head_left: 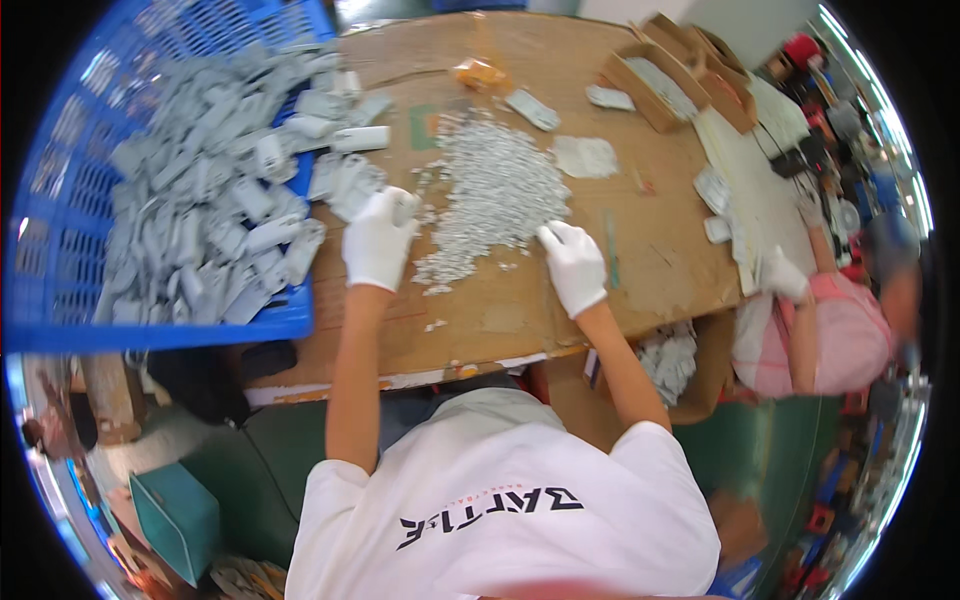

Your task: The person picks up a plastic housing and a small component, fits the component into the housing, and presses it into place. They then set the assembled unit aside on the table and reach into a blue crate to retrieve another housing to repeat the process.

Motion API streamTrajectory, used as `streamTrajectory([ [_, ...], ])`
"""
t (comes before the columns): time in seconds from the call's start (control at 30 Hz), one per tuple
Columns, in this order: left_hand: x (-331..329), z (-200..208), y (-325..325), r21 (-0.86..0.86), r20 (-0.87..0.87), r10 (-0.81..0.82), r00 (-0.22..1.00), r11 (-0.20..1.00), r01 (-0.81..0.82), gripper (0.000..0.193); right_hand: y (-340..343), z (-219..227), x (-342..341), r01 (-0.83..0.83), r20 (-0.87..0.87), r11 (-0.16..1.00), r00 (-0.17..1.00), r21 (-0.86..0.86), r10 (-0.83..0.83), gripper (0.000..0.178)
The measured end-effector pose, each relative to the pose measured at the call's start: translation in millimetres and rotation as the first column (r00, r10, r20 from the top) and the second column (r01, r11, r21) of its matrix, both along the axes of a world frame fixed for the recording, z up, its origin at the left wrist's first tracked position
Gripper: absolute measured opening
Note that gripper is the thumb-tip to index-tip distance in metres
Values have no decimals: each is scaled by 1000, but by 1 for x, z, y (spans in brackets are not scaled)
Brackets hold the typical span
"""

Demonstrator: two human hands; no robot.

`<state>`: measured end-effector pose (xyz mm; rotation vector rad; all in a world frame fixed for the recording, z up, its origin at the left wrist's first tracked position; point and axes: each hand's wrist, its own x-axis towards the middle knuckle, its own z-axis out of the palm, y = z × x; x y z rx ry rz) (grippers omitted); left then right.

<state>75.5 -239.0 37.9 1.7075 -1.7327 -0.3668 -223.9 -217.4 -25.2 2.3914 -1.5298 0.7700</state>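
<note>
My left hand, in a white glove, is beside a cluster of light grey plastic casings at the blue basket's right edge. Its fingers are curled together; whatever they hold, if anything, is hidden. A wide heap of small, pale grey parts is spread over the cardboard between my hands. At the heap's lower right edge is my right hand, also gloved in white. The fingertips there are drawn together near the small parts, and I cannot make out anything between them.
A blue basket full of grey casings stands at the left. Cardboard boxes sit at the far right, and an orange plastic bag lies behind the heap. Another person in pink works at the right, near an open carton.
</note>
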Motion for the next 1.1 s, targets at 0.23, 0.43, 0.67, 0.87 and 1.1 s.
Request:
streamTrajectory([
  [0.23, 1, -13, 79, -211, 139, 85, 987, 976, -54, 10, -3, 8, -6, 28, -87, 997, 996, 71, -22, 23],
  [0.43, 7, -37, 102, -38, -61, 39, 997, 998, -42, 22, -4, 17, 10, 145, -78, 955, 989, 259, -129, 18],
  [0.67, 13, -31, 107, -54, -181, 6, 983, 998, -16, 21, 6, 21, 11, 163, -40, 960, 987, 227, -158, 16],
  [0.87, 18, -60, 107, 48, -142, 94, 985, 995, -88, 20, 1, 24, 11, 138, -124, 969, 986, 203, -114, 12],
  [1.1, 3, -58, 103, 124, -307, 254, 917, 966, -226, 27, 7, 41, 10, 141, -191, 896, 979, 422, -65, 11],
])
